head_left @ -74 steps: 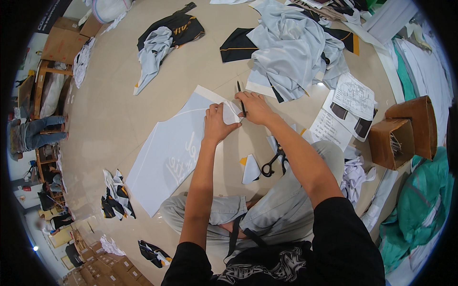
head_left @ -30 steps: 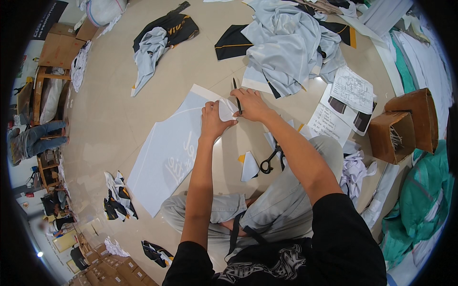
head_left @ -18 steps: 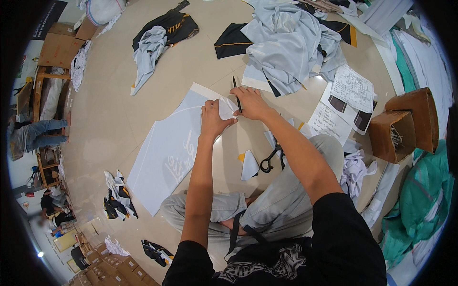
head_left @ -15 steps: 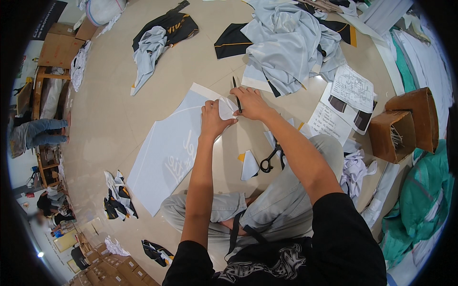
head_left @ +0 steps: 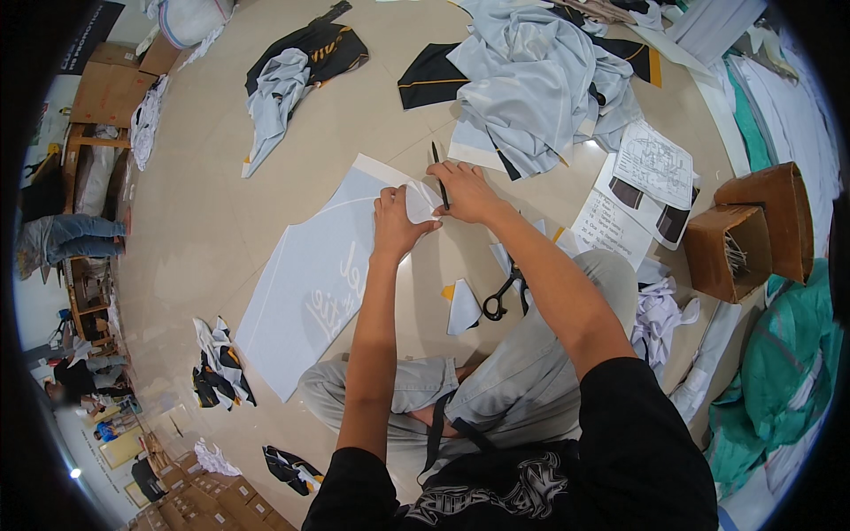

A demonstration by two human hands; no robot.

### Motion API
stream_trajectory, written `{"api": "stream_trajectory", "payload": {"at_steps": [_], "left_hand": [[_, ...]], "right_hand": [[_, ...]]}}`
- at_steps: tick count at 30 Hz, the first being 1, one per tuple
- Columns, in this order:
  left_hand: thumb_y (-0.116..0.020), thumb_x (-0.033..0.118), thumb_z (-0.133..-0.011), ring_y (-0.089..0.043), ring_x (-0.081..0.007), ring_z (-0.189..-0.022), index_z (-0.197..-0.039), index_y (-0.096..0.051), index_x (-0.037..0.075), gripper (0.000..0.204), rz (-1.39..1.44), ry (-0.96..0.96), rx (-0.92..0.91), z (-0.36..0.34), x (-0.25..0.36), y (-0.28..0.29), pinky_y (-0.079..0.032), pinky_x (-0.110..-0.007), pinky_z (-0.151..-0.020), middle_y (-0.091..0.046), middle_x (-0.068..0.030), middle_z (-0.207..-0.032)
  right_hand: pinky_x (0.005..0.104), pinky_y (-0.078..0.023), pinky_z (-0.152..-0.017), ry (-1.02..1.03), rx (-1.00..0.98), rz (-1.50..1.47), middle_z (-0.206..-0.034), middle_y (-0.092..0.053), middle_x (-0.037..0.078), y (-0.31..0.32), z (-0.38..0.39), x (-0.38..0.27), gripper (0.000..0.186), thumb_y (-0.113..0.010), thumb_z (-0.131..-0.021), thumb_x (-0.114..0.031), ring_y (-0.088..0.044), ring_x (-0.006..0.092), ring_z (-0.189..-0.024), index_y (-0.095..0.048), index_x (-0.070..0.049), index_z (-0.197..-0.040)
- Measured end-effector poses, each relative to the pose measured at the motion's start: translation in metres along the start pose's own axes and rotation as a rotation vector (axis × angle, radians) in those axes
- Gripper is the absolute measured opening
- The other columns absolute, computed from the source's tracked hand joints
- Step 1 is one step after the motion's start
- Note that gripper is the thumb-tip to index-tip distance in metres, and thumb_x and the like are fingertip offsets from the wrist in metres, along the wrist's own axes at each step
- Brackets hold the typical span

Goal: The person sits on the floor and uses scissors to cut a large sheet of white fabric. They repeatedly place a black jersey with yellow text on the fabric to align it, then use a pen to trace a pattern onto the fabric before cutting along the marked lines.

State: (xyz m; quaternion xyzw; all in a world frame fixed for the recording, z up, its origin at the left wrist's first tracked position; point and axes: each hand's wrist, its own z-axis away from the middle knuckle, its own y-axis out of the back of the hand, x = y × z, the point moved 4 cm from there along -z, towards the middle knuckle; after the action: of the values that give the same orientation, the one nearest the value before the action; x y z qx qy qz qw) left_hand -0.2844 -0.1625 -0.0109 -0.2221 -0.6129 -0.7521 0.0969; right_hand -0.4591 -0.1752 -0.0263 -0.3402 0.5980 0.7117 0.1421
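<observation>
A pale grey fabric panel with white lettering lies flat on the floor, its far right corner folded over to show a white underside. My left hand is closed on that folded part, fingertips on one edge and thumb stretched toward the right. A slim black pen stands slanted in my right hand, whose fingertips meet the fabric's corner beside my left thumb. Black-handled scissors lie near my right knee, next to a small grey and yellow fabric scrap. Part of the scissors is hidden by my forearm.
A heap of grey and black cloth pieces lies ahead, a smaller pile to its left. Printed sheets and an open cardboard box are on the right. Scraps lie at left; people stand and sit farther off.
My hands, the pen and the fabric panel hold nearly the same place. At the far left, people in the background have shifted slightly.
</observation>
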Motion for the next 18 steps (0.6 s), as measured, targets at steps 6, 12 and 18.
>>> {"api": "stream_trajectory", "payload": {"at_steps": [6, 12, 18], "left_hand": [[-0.099, 0.037, -0.059, -0.05, -0.0413, -0.126, -0.142, -0.052, -0.007, 0.105, 0.011, -0.005, 0.009, 0.004, -0.002, 0.001, -0.046, -0.049, -0.106, -0.05, -0.0245, -0.14], [-0.088, 0.028, -0.079, -0.055, -0.0401, -0.121, -0.139, -0.055, -0.006, 0.076, 0.101, -0.043, 0.264, 0.033, -0.026, -0.002, -0.046, -0.049, -0.103, -0.057, -0.0235, -0.13], [-0.084, 0.017, -0.085, -0.067, -0.0277, -0.096, -0.122, -0.066, -0.007, 0.048, 0.337, 0.171, 0.236, 0.062, -0.049, -0.001, -0.055, -0.038, -0.086, -0.069, -0.0194, -0.109]], "right_hand": [[0.0494, -0.038, -0.103, 0.003, 0.008, -0.009, -0.133, -0.06, 0.008, 0.001, 0.001, -0.003, 0.081, -0.094, -0.069, -0.027, -0.054, 0.0347, -0.128, -0.051, -0.016, -0.137], [0.0507, -0.039, -0.104, 0.033, 0.024, -0.01, -0.135, -0.058, 0.009, 0.001, 0.001, -0.004, 0.081, -0.094, -0.068, -0.028, -0.053, 0.0368, -0.127, -0.051, -0.015, -0.136], [0.0508, -0.04, -0.105, 0.011, 0.026, 0.019, -0.134, -0.058, 0.009, 0.002, 0.002, 0.001, 0.081, -0.094, -0.069, -0.03, -0.054, 0.0367, -0.126, -0.051, -0.016, -0.136]]}}
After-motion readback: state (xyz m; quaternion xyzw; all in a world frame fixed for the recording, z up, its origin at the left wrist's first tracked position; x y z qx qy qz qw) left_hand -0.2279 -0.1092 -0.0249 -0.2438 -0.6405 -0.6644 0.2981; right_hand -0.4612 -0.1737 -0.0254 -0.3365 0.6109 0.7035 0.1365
